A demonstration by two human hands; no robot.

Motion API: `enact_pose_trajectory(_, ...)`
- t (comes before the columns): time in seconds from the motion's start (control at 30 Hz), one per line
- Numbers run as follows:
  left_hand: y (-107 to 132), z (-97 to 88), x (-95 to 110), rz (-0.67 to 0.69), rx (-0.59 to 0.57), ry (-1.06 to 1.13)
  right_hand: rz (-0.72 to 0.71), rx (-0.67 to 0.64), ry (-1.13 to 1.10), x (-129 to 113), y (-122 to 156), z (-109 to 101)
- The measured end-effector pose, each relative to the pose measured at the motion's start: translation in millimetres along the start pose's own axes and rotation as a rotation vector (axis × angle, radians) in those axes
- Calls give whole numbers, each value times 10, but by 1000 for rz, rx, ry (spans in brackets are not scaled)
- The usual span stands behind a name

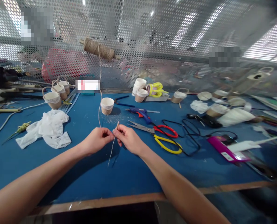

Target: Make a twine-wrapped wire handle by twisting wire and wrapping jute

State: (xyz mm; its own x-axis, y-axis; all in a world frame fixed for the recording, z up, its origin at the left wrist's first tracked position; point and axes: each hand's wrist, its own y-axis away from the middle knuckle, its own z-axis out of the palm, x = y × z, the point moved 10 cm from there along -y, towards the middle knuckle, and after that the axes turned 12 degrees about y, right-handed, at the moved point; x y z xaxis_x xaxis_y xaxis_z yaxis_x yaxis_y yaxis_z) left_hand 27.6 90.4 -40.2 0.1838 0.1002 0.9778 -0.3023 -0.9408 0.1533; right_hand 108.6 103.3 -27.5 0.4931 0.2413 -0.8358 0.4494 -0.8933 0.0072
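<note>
My left hand point(99, 139) and my right hand point(128, 138) meet above the middle of the table, fingertips almost touching. A strand of twine point(100, 93) runs down from the twine spool point(98, 49) on the mesh to my left fingers, which are pinched on it. Between my right thumb and fingers is a thin twisted wire point(111, 152), its lower end pointing down and a tan tip showing above. Whether the twine is wound on the wire at my fingertips is hidden. A small paper-lined cup point(107, 106) stands just behind my hands.
Right of my hands lie scissors point(157, 130), a blue glue gun point(139, 114) with a black cord, and a purple box point(226, 151). White cloth point(47, 129) lies at left near small handled baskets point(53, 100). Pliers point(124, 101) and yellow ribbon point(155, 89) are farther back.
</note>
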Motion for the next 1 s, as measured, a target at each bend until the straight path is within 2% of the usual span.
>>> enact_pose_trajectory(0.3,76,85,-49,-137,-79,323,-15,24,-4,-63,52,2)
enact_pose_trajectory(0.57,86,145,-155,-222,-85,519,-9,35,-58,-49,82,17)
enact_pose_trajectory(0.77,52,126,-180,-200,-63,411,-1,22,-59,-6,76,29)
enact_pose_trajectory(1.0,57,-12,-66,-90,2,181,-31,129,8,-88,79,-58)
